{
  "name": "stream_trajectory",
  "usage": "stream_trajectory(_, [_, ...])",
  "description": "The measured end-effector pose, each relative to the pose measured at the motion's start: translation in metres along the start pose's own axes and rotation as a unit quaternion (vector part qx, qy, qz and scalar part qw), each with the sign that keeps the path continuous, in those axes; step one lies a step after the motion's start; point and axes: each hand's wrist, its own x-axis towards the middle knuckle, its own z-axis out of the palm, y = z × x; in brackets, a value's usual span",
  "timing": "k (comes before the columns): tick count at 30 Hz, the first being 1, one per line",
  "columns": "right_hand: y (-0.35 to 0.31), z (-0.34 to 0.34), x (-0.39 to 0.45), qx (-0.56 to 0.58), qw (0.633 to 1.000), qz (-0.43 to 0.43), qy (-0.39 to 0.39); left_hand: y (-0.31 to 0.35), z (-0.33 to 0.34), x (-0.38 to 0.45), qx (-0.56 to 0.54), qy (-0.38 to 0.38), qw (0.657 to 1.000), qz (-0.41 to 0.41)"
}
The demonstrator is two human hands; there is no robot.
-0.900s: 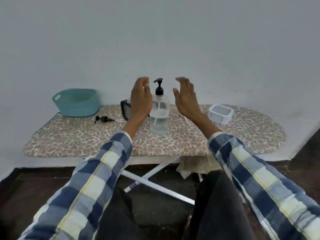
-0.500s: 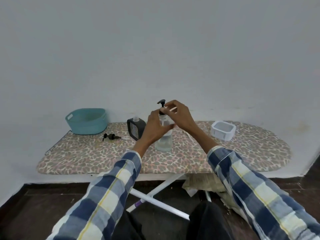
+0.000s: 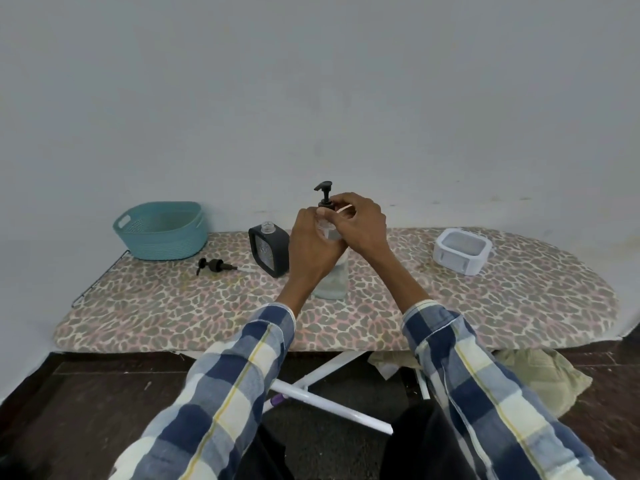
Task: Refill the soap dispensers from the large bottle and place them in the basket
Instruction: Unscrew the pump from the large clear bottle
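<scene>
A clear pump bottle [image 3: 331, 282] with a black pump head [image 3: 324, 192] stands upright in the middle of the leopard-print ironing board [image 3: 173, 306]. My left hand [image 3: 311, 247] grips the bottle's upper body. My right hand [image 3: 360, 223] curls round its neck, just under the pump collar. To the left stands a black square soap dispenser [image 3: 269, 250] with its neck uncapped. Its black pump [image 3: 214, 265] lies flat on the board farther left. A teal basket [image 3: 161, 229] sits at the board's far left.
A white square container [image 3: 462, 250] sits at the right of the board, against a plain wall. Below the board are its white legs [image 3: 329, 403], a dark floor and crumpled cloth [image 3: 540, 375] at the right.
Both hands went from hovering open beside the clear bottle to closing on it, left on the body and right at the neck. The camera view pulled back and tilted up.
</scene>
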Motion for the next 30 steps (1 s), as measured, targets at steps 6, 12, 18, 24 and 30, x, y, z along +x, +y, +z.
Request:
stream_trajectory(6, [0.006, -0.013, -0.005, 0.048, 0.997, -0.027, -0.062, 0.002, -0.002, -0.008, 0.000, 0.002, 1.000, 0.030])
stream_trajectory(12, [0.001, -0.004, -0.015, 0.045, 0.999, -0.021, 0.007, 0.003, -0.006, -0.014, -0.004, 0.004, 1.000, 0.030])
stream_trajectory(18, [0.009, 0.006, -0.028, 0.077, 0.995, -0.045, 0.034, 0.001, -0.005, -0.013, 0.018, 0.004, 0.999, 0.048])
stream_trajectory(24, [0.006, 0.001, -0.025, 0.059, 0.997, -0.037, 0.018, 0.002, -0.003, -0.014, 0.039, 0.002, 0.999, 0.023])
stream_trajectory(30, [0.005, 0.004, -0.017, 0.054, 0.997, -0.038, 0.031, 0.011, -0.006, 0.008, 0.131, -0.011, 0.991, -0.019])
